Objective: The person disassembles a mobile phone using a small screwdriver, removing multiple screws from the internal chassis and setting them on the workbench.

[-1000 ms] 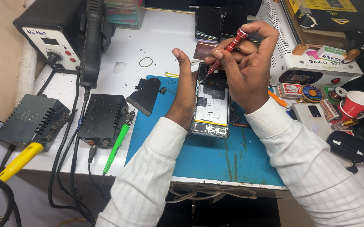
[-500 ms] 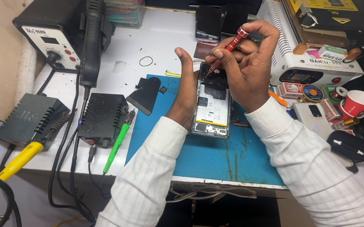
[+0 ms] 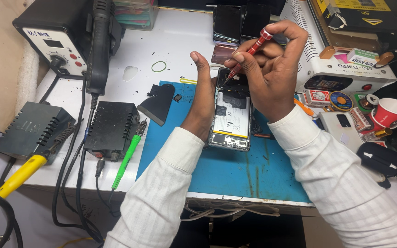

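An opened smartphone with its back cover off, showing a white battery and dark circuit parts (image 3: 232, 117), lies lengthwise on a blue rubber work mat (image 3: 235, 170) near the mat's far edge. The left hand (image 3: 203, 98) rests along the phone's left side, thumb raised and palm pressed against the frame; whether its other fingers curl under the phone cannot be told. The right hand (image 3: 272, 76) sits over the phone's top end, its fingers clenched around a slim red precision screwdriver (image 3: 249, 53), whose tip touches the phone's upper left corner.

Left of the phone, a black wedge-shaped plastic piece (image 3: 158, 104) lies at the mat's far left corner. Further left stand a black ribbed box (image 3: 113, 123) and a green-handled soldering iron (image 3: 127, 158). Right of the phone are a white machine with a slotted top (image 3: 340, 69) and a red paper cup (image 3: 391, 112).
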